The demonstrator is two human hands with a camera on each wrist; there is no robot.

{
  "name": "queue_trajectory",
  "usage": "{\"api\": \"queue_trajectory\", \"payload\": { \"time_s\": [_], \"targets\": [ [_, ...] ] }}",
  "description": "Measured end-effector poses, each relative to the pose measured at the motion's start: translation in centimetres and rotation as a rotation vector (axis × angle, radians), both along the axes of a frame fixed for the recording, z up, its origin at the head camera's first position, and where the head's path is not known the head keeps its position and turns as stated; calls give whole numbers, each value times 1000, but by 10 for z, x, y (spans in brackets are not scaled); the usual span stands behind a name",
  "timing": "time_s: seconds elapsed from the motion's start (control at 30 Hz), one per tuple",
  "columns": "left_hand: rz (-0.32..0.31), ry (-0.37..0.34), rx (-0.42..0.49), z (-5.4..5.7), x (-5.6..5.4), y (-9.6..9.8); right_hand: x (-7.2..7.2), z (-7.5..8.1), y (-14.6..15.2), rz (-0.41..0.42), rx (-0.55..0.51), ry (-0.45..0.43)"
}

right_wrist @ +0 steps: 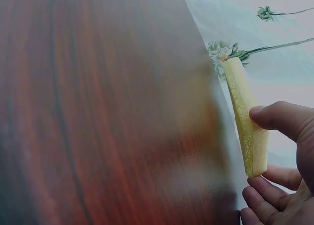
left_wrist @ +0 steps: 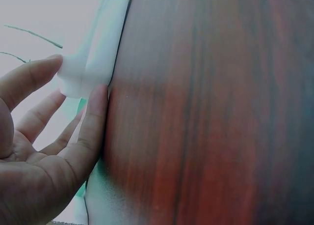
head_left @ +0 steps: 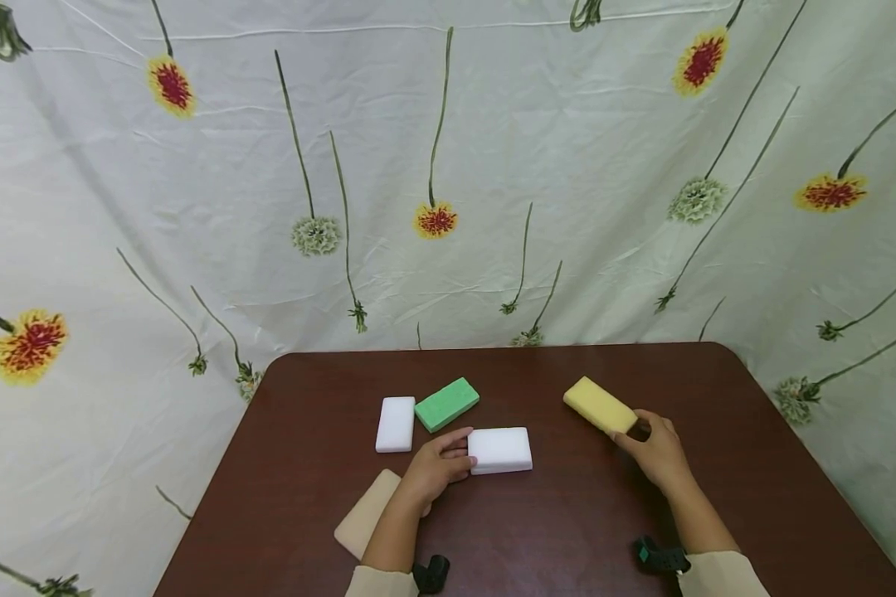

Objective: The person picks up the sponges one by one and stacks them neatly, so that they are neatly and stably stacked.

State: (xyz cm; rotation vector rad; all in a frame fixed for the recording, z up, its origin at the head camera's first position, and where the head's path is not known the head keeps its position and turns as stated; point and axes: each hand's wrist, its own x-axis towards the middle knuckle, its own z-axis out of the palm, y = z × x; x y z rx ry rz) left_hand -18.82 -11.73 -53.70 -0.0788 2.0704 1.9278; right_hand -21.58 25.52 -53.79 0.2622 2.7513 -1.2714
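Observation:
In the head view, my left hand (head_left: 439, 466) pinches the left end of a white sponge block (head_left: 502, 450) lying on the table. The left wrist view shows fingertips at the end of this white block (left_wrist: 91, 63). Over on the right, my right hand (head_left: 659, 452) holds a yellow sponge (head_left: 600, 404) by its near end. In the right wrist view, the thumb presses one face of the yellow sponge (right_wrist: 245, 122), and other fingers are at its lower end; its far end points away.
A second white block (head_left: 396, 424) and a green sponge (head_left: 446, 405) lie close together behind the left hand. A beige block (head_left: 368, 512) is partly hidden under the left forearm. The brown table (head_left: 552, 531) ends at a flowered cloth (head_left: 388, 166).

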Motion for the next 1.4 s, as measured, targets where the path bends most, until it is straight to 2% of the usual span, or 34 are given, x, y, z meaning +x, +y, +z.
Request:
{"api": "queue_trajectory", "payload": {
  "time_s": [0.7, 1.13, 1.4],
  "targets": [
    [4, -4, 1, -2, -2, -1, 8, 5, -11, 25, -39, 44],
    [4, -4, -7, -2, -1, -1, 13, 8, -20, 77, -35, 110],
    [4, -4, 1, -3, -2, -1, 16, 7, -27, 143, -30, 135]
  ]
}}
